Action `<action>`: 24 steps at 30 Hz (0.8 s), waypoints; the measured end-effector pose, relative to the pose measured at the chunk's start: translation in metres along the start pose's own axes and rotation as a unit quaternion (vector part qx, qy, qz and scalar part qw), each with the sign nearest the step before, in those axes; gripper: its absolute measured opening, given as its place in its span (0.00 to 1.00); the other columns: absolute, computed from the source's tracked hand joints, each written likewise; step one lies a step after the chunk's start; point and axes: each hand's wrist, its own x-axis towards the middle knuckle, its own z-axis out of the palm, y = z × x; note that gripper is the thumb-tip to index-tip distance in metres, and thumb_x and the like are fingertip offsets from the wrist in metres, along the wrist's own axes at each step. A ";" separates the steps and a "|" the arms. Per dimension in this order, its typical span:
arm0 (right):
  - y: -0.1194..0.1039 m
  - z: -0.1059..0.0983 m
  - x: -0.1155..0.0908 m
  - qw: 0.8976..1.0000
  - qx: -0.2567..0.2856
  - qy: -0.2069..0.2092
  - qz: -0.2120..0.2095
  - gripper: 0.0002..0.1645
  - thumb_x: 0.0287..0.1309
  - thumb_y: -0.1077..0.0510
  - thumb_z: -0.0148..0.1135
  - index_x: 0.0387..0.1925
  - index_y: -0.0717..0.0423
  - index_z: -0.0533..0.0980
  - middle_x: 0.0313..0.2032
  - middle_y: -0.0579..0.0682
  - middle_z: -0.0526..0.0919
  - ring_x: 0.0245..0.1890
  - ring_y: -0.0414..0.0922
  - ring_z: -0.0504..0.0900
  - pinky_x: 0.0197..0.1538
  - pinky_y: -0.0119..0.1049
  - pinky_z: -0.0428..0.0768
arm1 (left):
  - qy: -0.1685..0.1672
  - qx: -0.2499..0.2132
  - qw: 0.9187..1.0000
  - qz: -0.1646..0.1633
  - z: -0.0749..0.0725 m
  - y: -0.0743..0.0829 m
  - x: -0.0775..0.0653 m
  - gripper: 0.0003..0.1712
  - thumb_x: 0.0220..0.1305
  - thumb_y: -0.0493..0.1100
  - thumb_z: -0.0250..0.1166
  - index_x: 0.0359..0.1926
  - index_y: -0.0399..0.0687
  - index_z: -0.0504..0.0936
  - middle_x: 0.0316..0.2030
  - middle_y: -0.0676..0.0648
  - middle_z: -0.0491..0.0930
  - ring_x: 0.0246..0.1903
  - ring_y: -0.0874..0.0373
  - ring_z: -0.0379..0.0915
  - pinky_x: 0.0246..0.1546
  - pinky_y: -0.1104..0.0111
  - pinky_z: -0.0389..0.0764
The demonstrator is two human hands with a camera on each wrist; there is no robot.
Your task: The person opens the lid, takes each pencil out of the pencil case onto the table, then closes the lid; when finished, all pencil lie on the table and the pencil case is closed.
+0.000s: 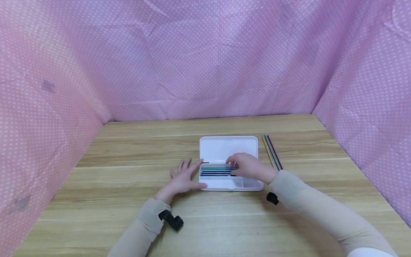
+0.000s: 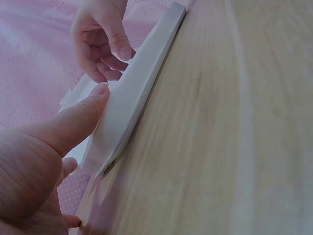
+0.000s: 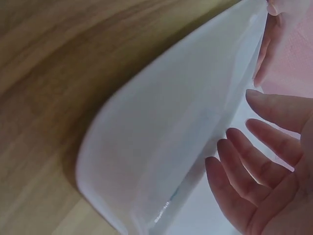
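Note:
A white pencil case (image 1: 228, 146) lies with its lid laid back, and several dark and teal pencils (image 1: 212, 171) sit side by side in its long compartment. My left hand (image 1: 182, 181) has its fingers spread at the case's left end; in the left wrist view its thumb (image 2: 83, 117) touches the case wall (image 2: 132, 93). Over the right part of the pencils hovers my right hand (image 1: 249, 166), fingers loosely bent. The right wrist view shows that hand (image 3: 274, 186) with fingers apart and nothing between them, beside the case (image 3: 146, 127). It hides the pencils' right ends.
Several more pencils (image 1: 273, 151) lie together on the wooden table (image 1: 144, 142), right of the case. A short dark stick end (image 1: 206, 162) shows by the hinge's left side. Pink dotted cloth (image 1: 205, 71) hangs behind and along both sides of the table.

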 end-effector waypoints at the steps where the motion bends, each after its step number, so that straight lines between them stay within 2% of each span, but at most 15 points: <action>1: 0.000 0.001 0.000 1.000 -0.002 -0.004 -0.001 0.19 0.53 0.61 0.68 0.49 0.57 0.79 0.40 0.50 0.83 0.37 0.43 0.78 0.48 0.41 0.79 | 0.000 0.000 1.000 0.000 0.000 0.000 0.000 0.52 0.48 0.62 0.71 0.72 0.67 0.55 0.73 0.37 0.40 0.71 0.33 0.25 0.56 0.29 0.23; 7: 0.002 0.004 0.000 1.000 -0.005 -0.014 -0.006 0.18 0.52 0.62 0.68 0.47 0.56 0.80 0.41 0.49 0.84 0.38 0.42 0.77 0.50 0.42 0.78 | -0.003 -0.002 1.000 0.000 -0.001 0.000 -0.001 0.52 0.49 0.62 0.71 0.72 0.67 0.55 0.73 0.37 0.40 0.71 0.33 0.25 0.56 0.29 0.23; 18: 0.002 0.005 0.004 1.000 -0.003 -0.030 0.002 0.17 0.53 0.63 0.67 0.47 0.56 0.80 0.33 0.45 0.81 0.32 0.41 0.73 0.44 0.37 0.76 | -0.006 -0.001 1.000 0.000 -0.002 0.002 -0.002 0.52 0.49 0.61 0.71 0.72 0.66 0.55 0.74 0.37 0.39 0.71 0.33 0.25 0.56 0.29 0.23; 24: 0.005 0.009 0.008 0.999 -0.009 -0.034 -0.006 0.17 0.53 0.65 0.66 0.47 0.58 0.80 0.26 0.43 0.77 0.29 0.40 0.71 0.39 0.33 0.74 | -0.006 -0.002 1.000 0.001 -0.003 0.003 -0.001 0.51 0.49 0.60 0.71 0.72 0.65 0.55 0.73 0.36 0.40 0.71 0.33 0.24 0.56 0.29 0.23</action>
